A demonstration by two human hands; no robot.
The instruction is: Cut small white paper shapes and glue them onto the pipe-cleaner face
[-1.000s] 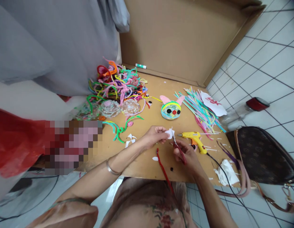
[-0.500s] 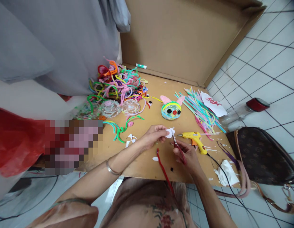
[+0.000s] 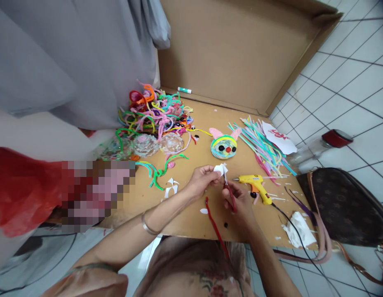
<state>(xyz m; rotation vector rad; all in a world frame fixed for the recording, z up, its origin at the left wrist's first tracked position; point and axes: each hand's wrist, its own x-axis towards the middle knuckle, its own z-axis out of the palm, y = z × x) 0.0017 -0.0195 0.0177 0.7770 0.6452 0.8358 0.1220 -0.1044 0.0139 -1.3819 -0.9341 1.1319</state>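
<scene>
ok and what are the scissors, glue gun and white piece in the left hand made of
Scissors: silvery toward the tip, so probably metal; dark red, likely plastic, at the grip. Glue gun: probably hard plastic, with a smooth, yellow moulded-looking body. White piece: thin, matte and flat, so likely paper or card.
</scene>
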